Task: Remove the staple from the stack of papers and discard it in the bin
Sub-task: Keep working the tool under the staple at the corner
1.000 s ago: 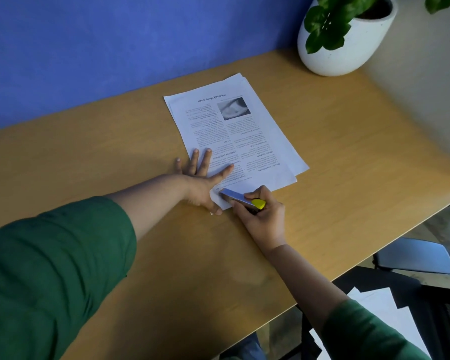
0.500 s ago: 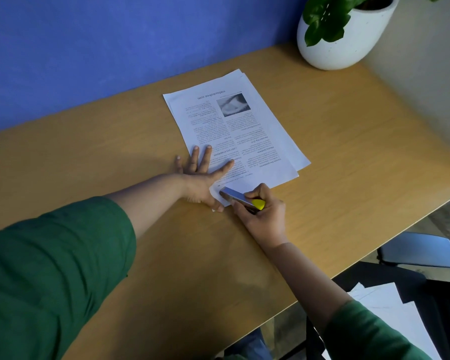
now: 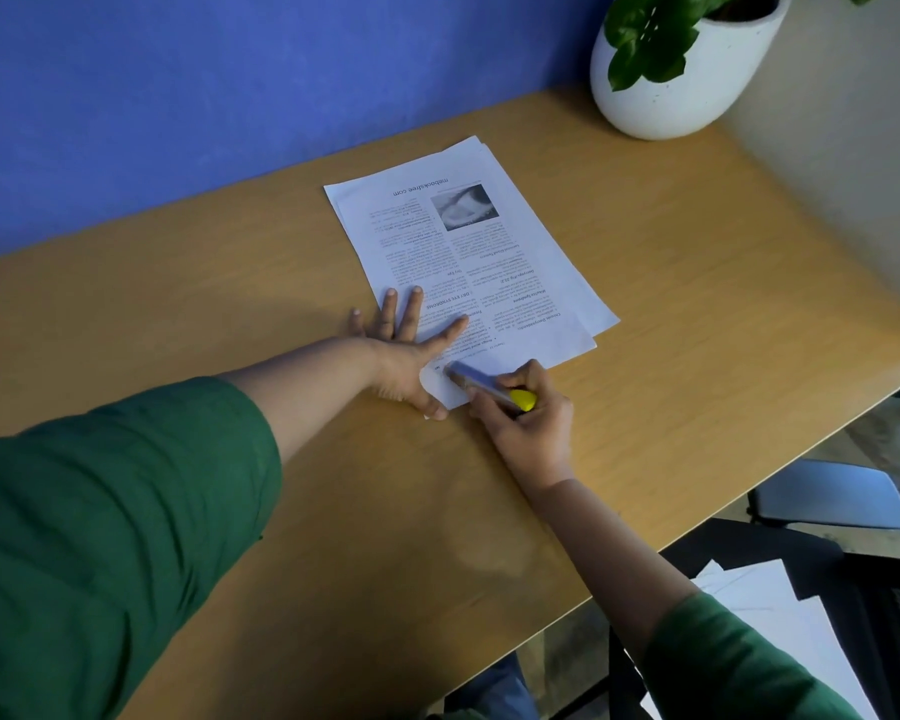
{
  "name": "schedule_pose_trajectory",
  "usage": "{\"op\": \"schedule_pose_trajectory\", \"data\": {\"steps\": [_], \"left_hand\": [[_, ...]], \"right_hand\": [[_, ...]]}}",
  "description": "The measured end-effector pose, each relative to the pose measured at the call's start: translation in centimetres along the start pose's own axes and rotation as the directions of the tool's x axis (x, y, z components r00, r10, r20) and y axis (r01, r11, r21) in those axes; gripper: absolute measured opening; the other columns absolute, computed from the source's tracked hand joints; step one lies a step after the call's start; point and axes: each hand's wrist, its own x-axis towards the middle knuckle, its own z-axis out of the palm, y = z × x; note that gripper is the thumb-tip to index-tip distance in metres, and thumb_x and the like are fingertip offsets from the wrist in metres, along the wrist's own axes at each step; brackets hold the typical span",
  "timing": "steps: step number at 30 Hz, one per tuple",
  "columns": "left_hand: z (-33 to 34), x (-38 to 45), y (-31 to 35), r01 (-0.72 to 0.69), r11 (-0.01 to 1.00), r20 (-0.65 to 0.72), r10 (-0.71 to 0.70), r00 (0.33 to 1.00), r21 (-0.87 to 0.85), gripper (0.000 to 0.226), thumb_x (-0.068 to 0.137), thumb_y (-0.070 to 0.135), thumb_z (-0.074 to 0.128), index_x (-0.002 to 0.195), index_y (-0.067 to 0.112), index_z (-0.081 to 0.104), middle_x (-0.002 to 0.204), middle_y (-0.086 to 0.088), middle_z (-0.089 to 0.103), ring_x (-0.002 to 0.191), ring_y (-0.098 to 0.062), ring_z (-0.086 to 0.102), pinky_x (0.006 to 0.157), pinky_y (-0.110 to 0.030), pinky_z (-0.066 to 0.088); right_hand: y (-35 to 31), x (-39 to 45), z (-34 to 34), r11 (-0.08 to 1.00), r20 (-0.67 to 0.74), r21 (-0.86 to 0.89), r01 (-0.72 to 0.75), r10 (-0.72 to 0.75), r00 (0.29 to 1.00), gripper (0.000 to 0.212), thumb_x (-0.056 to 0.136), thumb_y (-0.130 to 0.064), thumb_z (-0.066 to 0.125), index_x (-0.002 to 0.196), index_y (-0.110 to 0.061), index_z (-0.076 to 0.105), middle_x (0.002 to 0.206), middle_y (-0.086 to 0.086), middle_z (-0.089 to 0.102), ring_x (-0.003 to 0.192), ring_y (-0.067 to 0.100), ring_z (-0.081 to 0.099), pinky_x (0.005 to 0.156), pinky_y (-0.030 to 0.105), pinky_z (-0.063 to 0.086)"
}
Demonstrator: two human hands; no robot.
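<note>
A stack of printed papers (image 3: 468,252) lies on the wooden desk (image 3: 697,314), its sheets slightly fanned. My left hand (image 3: 406,350) presses flat on the stack's near left corner, fingers spread and straight. My right hand (image 3: 526,423) grips a silver tool with a yellow end (image 3: 484,388), a stapler or staple remover, its metal tip resting on the paper's near corner beside my left thumb. The staple itself is too small to make out. No bin is in view.
A white pot with a green plant (image 3: 687,70) stands at the desk's far right corner. A blue wall (image 3: 230,96) runs behind the desk. Right of the desk are a chair with a grey armrest (image 3: 832,496) and loose white sheets (image 3: 780,615).
Both hands hold nearly the same pose. The tool's tip has shifted slightly on the paper corner, and the camera has tilted a little.
</note>
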Motion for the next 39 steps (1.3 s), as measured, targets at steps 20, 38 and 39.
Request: {"op": "schedule_pose_trajectory", "data": {"steps": [20,38,39], "left_hand": [[0.3,0.1,-0.3,-0.020,0.999,-0.024,0.020,1.000,-0.026,0.116,0.066,0.068,0.065,0.124,0.060,-0.035,0.140,-0.003,-0.052,0.127,-0.030,-0.048,0.107,-0.062,-0.015],[-0.1,0.0,-0.2,-0.013,1.000,0.014,0.013,1.000,0.025,0.112,0.070,0.067,0.061,0.126,0.057,-0.036,0.139,-0.005,-0.053,0.127,-0.031,-0.048,0.107,-0.064,-0.012],[0.0,0.1,-0.2,-0.013,1.000,0.014,0.012,1.000,0.026,0.112,0.070,0.067,0.062,0.125,0.057,-0.036,0.139,-0.005,-0.053,0.127,-0.031,-0.048,0.107,-0.064,-0.012]], "right_hand": [[0.2,-0.3,0.5,0.987,0.088,-0.145,0.067,-0.054,0.995,0.027,0.070,-0.015,0.080,0.075,-0.010,0.053,0.060,-0.017,0.050,0.057,0.007,0.048,0.050,0.011,0.036],[-1.0,-0.3,0.2,0.986,0.028,0.072,-0.148,0.146,0.989,0.026,0.068,-0.027,0.077,0.068,-0.034,0.052,0.069,0.025,0.066,0.065,0.042,0.065,0.063,0.053,0.054],[-1.0,-0.2,0.0,0.979,0.001,0.120,-0.164,0.165,0.986,0.029,0.069,-0.022,0.077,0.067,-0.034,0.052,0.067,0.023,0.064,0.062,0.039,0.066,0.060,0.048,0.054]]}}
